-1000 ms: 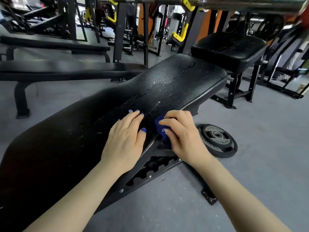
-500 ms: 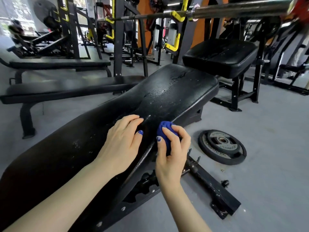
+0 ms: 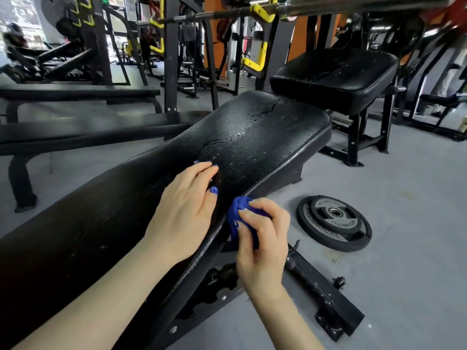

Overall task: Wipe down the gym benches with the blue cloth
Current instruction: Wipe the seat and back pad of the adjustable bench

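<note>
Down at the side edge of the bench, my right hand has the blue cloth bunched in curled fingers, soft, light and easy to squash, while my left hand rests flat and open on the cracked padding.

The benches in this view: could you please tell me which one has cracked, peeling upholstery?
The sloping bench under the left hand; the flat benches behind look smooth.

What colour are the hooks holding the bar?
Yellow hooks, holding the bar; seen in the head view.
</note>
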{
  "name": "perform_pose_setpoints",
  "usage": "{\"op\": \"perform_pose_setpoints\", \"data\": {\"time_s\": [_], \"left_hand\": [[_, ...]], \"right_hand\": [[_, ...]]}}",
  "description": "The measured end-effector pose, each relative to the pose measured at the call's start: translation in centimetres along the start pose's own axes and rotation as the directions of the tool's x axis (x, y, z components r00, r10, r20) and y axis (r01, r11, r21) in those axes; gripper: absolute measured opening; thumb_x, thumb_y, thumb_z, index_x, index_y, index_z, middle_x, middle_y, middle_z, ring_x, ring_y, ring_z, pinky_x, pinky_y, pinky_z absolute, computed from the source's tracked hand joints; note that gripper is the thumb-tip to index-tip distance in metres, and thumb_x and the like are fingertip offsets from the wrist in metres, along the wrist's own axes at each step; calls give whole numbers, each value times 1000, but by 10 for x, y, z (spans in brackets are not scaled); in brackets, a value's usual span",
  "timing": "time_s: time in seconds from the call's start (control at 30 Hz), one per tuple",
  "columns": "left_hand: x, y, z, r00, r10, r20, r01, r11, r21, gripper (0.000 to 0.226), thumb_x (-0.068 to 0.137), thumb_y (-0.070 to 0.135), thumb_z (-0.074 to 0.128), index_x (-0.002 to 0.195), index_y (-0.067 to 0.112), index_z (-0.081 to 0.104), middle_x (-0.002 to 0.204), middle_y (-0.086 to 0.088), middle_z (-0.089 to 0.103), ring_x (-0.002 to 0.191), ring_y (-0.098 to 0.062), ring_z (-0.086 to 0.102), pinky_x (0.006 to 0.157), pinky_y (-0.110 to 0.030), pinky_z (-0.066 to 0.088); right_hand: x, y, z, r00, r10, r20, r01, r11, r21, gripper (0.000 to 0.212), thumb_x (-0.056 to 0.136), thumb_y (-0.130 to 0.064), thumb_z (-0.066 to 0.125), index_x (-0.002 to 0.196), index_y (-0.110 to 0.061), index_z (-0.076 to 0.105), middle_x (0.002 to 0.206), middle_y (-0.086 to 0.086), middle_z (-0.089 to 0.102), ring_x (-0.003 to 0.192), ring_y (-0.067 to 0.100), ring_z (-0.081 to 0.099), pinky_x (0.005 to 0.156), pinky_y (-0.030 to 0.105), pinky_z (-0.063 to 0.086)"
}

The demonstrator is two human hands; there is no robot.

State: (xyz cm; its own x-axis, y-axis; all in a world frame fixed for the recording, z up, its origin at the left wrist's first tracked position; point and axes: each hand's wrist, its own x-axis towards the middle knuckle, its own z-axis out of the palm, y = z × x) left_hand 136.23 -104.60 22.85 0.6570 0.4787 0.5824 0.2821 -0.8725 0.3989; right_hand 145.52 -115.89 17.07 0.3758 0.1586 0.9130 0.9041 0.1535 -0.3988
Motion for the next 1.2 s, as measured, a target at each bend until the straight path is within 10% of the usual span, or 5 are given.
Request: {"op": "perform_pose_setpoints", "data": {"time_s": [0.3, 0.5, 0.8, 1.2], "left_hand": [[-3, 2, -1, 1000, -10, 19, 10, 1000, 29, 63, 93, 44, 16, 148, 19, 35, 153, 9, 31, 143, -6, 19, 112, -21, 12], [-2, 2, -1, 1000, 5, 12, -6, 999, 42, 69, 90, 47, 12, 146, 17, 38, 152, 6, 34, 141, -9, 24, 111, -22, 15], [-3, 5, -3, 999, -19, 35, 17, 998, 54, 54, 100, 34, 20, 149, 18, 33, 154, 7, 29, 144, -9, 20, 112, -24, 11], [-3, 2, -1, 1000, 0, 15, -1, 998, 60, 64, 92, 44, 16, 146, 16, 40, 152, 4, 35, 143, -14, 26, 115, -32, 20]], "right_hand": [[73, 32, -12, 935, 187, -301, -216, 974, -66, 11, 86, 6, 63, 96, 3, 63, 108, 16, 53, 105, 24, 53, 92, 38, 46], [51, 16, -24, 978, -143, 153, 168, 972, -166, 13, 90, -5, 60, 102, -4, 65, 111, 14, 56, 104, 21, 48, 97, 25, 36], [176, 41, -83, 944, -72, 323, 247, 802, -544, 15, 88, 4, 59, 99, -2, 68, 104, 13, 62, 97, 32, 48, 83, 19, 27], [90, -23, -33, 713, -219, 666, 509, 815, -277, 17, 79, 6, 63, 93, -4, 67, 97, 10, 61, 87, 30, 52, 79, 39, 45]]}}
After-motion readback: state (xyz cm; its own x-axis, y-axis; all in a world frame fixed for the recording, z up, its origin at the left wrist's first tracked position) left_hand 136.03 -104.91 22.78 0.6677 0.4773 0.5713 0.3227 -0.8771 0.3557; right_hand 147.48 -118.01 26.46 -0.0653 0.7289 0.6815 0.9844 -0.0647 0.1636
